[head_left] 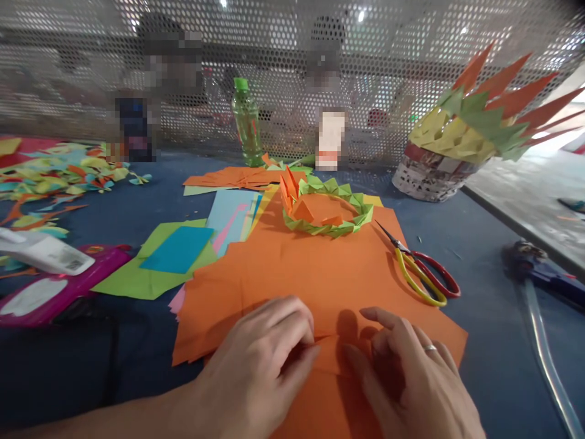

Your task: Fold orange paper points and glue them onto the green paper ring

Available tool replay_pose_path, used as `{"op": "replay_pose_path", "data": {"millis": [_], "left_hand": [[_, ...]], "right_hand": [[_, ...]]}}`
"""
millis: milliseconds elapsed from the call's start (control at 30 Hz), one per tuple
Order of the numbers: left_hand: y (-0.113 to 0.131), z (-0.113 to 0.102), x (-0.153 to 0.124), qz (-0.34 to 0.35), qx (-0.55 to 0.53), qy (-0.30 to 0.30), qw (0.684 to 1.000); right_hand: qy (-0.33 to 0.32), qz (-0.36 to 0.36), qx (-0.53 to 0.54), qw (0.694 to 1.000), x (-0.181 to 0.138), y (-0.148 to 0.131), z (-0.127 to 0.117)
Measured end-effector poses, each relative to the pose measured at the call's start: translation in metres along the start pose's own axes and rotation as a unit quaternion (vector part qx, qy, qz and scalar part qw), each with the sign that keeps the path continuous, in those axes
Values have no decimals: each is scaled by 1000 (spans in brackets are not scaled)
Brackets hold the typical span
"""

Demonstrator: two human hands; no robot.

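My left hand [269,347] is bent at the lower middle, thumb and fingers closed on the edge of an orange paper sheet [326,396]. Beside it, my right hand [406,366], with a ring on one finger, hovers over or lightly touches the same sheet; its thumb and forefinger are apart. A stack of larger orange sheets [292,274] lies under both. On that stack's far part rests a ring of folded green paper [336,229] with orange points at its left. Scissors [420,268] with a yellow and a red handle lie open to the right.
Green and blue papers [176,250] and a magenta item [68,277] lie left, with paper scraps [68,171] behind. A green bottle [247,122] and a paper basket [445,146] stand by a perforated metal screen [283,61]. A glue gun [548,274] with a clear stick is right.
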State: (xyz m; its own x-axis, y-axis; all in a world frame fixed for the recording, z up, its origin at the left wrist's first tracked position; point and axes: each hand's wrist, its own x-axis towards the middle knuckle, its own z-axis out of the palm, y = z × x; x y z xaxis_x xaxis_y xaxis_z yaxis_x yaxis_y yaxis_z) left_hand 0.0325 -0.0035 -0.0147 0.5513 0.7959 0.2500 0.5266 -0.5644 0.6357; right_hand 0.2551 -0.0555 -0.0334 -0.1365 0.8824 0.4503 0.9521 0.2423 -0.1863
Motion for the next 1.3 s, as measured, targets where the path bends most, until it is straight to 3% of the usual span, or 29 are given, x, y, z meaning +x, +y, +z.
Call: {"op": "replay_pose_path", "data": {"millis": [367, 467, 567, 700, 767, 900, 1100, 1200, 1300], "left_hand": [[0, 1, 0, 1, 16, 5, 1000], [1, 1, -1, 10, 38, 30, 999], [1, 1, -3, 57, 102, 80, 990], [-3, 9, -12, 205, 174, 105, 957], [-5, 14, -17, 229, 172, 113, 951], [-6, 14, -17, 162, 149, 46, 974], [-3, 15, -15, 152, 138, 42, 978], [-4, 25, -23, 208, 169, 78, 960], [-6, 30, -27, 300, 240, 140, 913]], "right_hand": [[6, 2, -4, 1000, -1, -2, 1], [8, 4, -5, 1000, -2, -2, 2], [12, 6, -14, 1000, -3, -1, 3], [14, 13, -16, 1000, -4, -1, 4], [10, 18, -4, 1000, -4, -2, 4], [3, 29, -6, 1000, -4, -4, 5], [9, 19, -4, 1000, -4, 0, 5], [11, 4, 1, 1000, -3, 3, 4], [6, -2, 8, 1000, -4, 2, 4]]}}
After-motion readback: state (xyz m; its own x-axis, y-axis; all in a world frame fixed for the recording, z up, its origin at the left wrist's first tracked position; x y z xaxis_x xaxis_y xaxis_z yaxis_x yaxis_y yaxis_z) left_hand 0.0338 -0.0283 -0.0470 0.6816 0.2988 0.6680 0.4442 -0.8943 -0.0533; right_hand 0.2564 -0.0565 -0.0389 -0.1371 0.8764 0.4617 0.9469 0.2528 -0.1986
